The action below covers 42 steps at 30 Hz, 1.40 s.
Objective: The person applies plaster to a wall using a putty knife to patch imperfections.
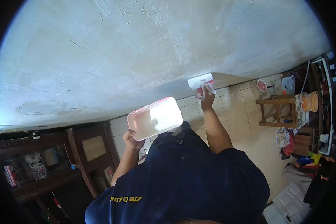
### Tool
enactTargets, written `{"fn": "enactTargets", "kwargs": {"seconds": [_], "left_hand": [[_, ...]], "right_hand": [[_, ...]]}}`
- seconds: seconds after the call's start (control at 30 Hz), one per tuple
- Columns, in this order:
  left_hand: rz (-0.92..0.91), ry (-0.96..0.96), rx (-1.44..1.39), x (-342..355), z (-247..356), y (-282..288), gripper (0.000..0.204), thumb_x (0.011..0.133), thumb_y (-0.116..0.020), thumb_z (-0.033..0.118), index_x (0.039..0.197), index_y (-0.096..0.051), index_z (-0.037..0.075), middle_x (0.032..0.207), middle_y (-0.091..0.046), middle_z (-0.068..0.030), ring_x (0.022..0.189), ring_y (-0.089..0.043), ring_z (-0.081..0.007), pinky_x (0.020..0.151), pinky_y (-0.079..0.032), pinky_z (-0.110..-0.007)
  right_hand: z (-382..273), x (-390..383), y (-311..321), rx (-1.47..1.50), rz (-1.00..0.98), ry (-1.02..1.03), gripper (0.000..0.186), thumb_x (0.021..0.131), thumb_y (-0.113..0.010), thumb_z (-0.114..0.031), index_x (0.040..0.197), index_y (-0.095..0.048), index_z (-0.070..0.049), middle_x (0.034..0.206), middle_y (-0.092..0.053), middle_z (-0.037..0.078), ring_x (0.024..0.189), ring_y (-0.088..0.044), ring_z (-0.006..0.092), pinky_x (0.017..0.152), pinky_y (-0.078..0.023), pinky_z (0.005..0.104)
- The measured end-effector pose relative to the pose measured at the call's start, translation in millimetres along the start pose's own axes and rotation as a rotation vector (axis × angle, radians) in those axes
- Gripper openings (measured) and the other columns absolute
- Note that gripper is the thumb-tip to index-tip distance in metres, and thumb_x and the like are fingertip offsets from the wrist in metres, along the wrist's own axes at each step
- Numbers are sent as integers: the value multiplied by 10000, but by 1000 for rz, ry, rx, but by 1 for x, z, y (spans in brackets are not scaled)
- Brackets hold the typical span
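Note:
My left hand (pixel 132 140) grips the near left corner of a shallow pink-rimmed plastic tray (pixel 160 123), whose inside shows pale and bright. Held out further right, my right hand (pixel 206 98) is closed around a wide putty knife (pixel 201 80) smeared with white filler. Its broad edge lies close to or against the wall (pixel 138 52); I cannot tell which. The wall is pale, with ridges and streaks of filler across it. White smears also cover the fingers of my right hand.
A dark wooden cabinet (pixel 76 153) with glass panes stands at the left. On the right are a wooden stool (pixel 276 100), an orange bucket (pixel 310 101) and a round red-and-white lid-like thing (pixel 261 85). Clothes (pixel 317 168) lie heaped further right on the tiled floor (pixel 246 127).

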<state>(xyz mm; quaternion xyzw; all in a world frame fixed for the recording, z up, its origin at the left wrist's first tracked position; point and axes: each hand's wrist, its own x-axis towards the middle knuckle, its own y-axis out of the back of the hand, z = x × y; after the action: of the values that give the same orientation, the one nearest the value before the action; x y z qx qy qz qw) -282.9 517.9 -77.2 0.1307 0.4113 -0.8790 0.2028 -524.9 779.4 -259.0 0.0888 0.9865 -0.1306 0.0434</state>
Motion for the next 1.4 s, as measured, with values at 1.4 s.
{"fn": "enactTargets", "kwargs": {"seconds": [1.4], "left_hand": [[97, 73, 168, -23, 19, 10, 720, 601, -496, 305, 1287, -447, 88, 1227, -517, -107, 1132, -498, -291, 951, -399, -449]], "right_hand": [[66, 22, 44, -420, -75, 204, 361, 763, -566, 35, 1115, -600, -39, 1074, -610, 154, 975, -579, 281, 872, -438, 365]]}}
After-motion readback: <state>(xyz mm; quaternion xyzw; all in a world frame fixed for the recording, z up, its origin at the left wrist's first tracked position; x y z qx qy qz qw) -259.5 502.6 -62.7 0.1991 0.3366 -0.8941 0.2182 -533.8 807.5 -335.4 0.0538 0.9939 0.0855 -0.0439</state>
